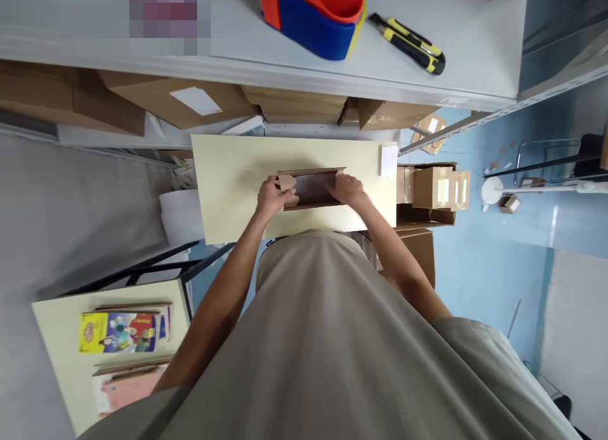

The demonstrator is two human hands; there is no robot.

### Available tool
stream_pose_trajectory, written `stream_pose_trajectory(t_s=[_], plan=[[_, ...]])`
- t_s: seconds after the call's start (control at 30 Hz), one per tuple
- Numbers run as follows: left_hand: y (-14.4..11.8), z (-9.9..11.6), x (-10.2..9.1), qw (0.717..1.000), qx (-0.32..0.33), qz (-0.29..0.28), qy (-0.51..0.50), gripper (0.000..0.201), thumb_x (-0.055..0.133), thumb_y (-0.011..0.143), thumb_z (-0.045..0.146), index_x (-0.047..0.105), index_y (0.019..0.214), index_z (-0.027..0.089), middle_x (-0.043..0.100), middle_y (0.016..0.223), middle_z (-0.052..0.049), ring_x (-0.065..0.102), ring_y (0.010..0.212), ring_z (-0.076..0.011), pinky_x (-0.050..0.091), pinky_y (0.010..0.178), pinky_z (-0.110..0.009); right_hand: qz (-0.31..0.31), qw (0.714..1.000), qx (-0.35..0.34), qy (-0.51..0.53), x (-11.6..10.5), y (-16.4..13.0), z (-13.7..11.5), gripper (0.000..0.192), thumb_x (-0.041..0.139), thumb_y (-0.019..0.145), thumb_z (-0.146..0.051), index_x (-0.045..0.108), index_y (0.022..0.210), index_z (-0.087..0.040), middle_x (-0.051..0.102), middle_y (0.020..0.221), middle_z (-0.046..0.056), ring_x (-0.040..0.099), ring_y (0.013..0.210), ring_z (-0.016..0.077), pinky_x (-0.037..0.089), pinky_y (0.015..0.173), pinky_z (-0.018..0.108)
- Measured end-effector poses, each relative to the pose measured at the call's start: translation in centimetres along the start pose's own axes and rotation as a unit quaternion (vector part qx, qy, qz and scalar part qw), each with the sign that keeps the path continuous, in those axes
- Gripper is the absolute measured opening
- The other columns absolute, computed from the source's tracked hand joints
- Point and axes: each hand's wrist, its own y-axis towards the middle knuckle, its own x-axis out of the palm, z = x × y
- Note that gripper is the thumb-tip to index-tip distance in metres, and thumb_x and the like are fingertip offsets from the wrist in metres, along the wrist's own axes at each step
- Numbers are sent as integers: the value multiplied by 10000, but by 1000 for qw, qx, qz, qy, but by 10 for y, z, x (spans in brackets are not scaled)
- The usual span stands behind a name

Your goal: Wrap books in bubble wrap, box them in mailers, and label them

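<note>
A long, narrow cardboard box (313, 206) lies with its top open on the pale yellow table (228, 187) in front of me. My left hand (272, 197) grips its left end, thumb inside by a folded flap (287, 182). At the opposite end, my right hand (349, 190) holds the wall, with fingers partly inside. The inside looks dark, and no contents can be made out. Beside the table's right edge lies a small white pad or box (388, 161).
A shelf (228, 66) above the table carries a blue-and-orange tape dispenser (316, 22) and a utility knife (411, 44). Cardboard boxes (304, 104) sit beneath it. More cartons (434, 187) stand right of the table. A side table (61, 339) at lower left bears colourful packages (118, 332).
</note>
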Motion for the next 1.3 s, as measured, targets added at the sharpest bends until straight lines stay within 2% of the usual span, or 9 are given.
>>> stream_pose_trajectory(t_s=[0.13,0.23,0.37,0.47,0.63,0.73,1.0,1.17,1.3], plan=[[-4,4,-1,999,3,25,20,583,976,760,389,745,1268,221,818,1320,-163,747,1284,-381,569,1136,-469,-203,944,-56,255,-39,-8,56,512,889,971,-676,794,1065,-181,881,998,148,853,969,293,723,936,417],[-8,4,-4,1000,6,-3,22,454,952,804,429,820,1172,200,852,1250,-162,780,1227,-377,589,1092,-439,-174,923,-35,340,-41,-8,82,464,954,921,-629,786,977,-200,864,920,90,824,829,198,706,851,322],[-14,7,-8,998,-4,-28,62,293,887,875,460,869,1027,211,881,1146,-147,799,1201,-404,601,1042,-456,-98,954,2,282,-13,2,74,515,958,904,-660,761,872,-185,798,762,80,755,684,188,649,726,313],[-13,12,-8,991,-7,-14,135,234,878,880,451,864,899,218,872,1011,-157,806,1141,-437,605,1000,-481,-57,987,-6,150,4,11,59,496,842,1019,-648,771,884,-176,784,726,112,800,790,271,643,835,373],[-1,20,-5,976,-5,-33,214,125,898,801,314,826,757,221,752,709,-136,798,1096,-468,601,1018,-508,22,998,-7,-53,18,19,46,337,670,1134,-399,820,1208,-107,831,1229,299,788,1245,439,608,1051,466],[5,23,-7,971,-18,-53,234,135,865,780,235,783,672,236,648,560,-103,801,1024,-457,602,1023,-519,39,998,-7,-54,24,19,45,348,643,1133,-378,813,1290,-118,816,1273,313,771,1275,463,616,1071,491],[5,31,-8,965,-59,-51,252,445,832,925,455,655,562,270,656,571,-137,809,1021,-466,569,1097,-561,-40,999,-15,15,23,25,47,493,643,1146,-607,805,1140,-142,829,818,197,853,1097,400,616,1033,431],[0,32,-8,967,-28,-1,255,356,863,887,397,674,616,264,753,754,-192,762,1234,-498,541,1131,-545,3,999,7,40,23,22,46,370,764,1098,-507,808,1129,-141,847,1156,302,810,1279,456,596,1093,475],[-13,30,-23,971,-36,-89,219,499,880,874,564,598,577,279,684,590,-83,813,953,-391,562,897,-412,-114,990,-37,71,15,12,58,368,836,1062,-533,767,966,-184,830,786,130,861,834,324,640,896,409]])
